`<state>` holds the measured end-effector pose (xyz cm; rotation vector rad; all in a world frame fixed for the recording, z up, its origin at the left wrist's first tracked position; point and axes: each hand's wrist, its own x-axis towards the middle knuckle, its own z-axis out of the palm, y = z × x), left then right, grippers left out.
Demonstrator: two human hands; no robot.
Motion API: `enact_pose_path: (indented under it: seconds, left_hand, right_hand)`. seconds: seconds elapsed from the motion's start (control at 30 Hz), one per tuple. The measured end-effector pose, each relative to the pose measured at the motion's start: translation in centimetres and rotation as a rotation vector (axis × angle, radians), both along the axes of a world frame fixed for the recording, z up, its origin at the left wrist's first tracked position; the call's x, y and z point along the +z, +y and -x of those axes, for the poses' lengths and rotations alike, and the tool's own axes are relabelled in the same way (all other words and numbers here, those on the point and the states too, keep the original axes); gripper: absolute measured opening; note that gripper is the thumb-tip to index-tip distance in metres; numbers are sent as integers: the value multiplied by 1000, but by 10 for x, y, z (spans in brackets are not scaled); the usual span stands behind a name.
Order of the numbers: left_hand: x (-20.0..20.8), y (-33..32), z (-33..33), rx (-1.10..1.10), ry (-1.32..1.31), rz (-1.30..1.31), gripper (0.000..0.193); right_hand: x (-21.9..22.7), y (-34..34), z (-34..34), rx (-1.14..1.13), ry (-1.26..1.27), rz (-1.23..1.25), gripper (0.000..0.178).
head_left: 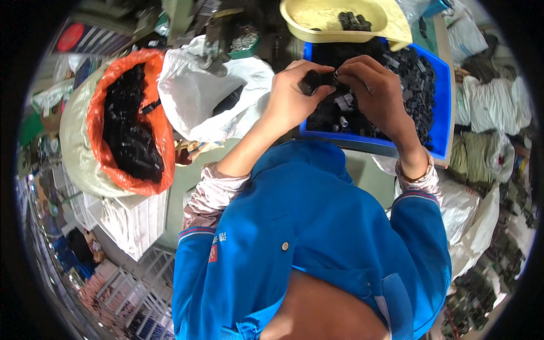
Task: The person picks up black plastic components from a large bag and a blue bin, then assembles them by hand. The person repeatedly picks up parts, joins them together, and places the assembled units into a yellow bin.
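Observation:
My left hand is closed round a black plastic part, held up over the near-left side of a blue tray. At the part's right end, the fingertips of my right hand pinch a small shiny metal piece, mostly covered by the fingers. Both hands meet above the tray, which holds many small black parts. Among these, below my hands, lie a few silvery pieces.
A yellow basin with a few black parts overlaps the tray's far edge. To the left stand a white plastic bag and a sack with orange lining full of black parts. A green container of small metal pieces sits farther back.

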<state>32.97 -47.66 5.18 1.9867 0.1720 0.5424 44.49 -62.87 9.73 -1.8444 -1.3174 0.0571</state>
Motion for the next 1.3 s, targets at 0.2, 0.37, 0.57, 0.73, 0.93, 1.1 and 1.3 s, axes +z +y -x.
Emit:
enact_pose_path:
  seconds: [0.2, 0.37, 0.57, 0.73, 0.93, 1.1, 1.3]
  left_hand:
    - [-3, 8, 32, 207, 3, 391, 35]
    - [-15, 21, 54, 369, -183, 388, 33]
    - [-22, 30, 67, 474, -232, 641, 22]
    - [-22, 53, 81, 362, -166, 513, 9]
    - [-20, 66, 83, 316, -112, 215, 6]
    - [-22, 60, 83, 359, 4, 475, 9]
    - [-37, 59, 82, 330, -43, 922, 11]
  right_hand:
    - [-12, 51, -2, 170, 21, -5, 11]
    - [-40, 73, 19, 230, 740, -38, 25]
    - [-61, 75, 67, 187, 1119, 11, 31]
    - [-69, 79, 54, 180, 1289, -40, 26]
    - [-70, 84, 47, 161, 1236, -96, 22]
    - [-71, 84, 52, 197, 991, -151, 23]
    - [-77, 86, 50, 185, 899, -119, 24]
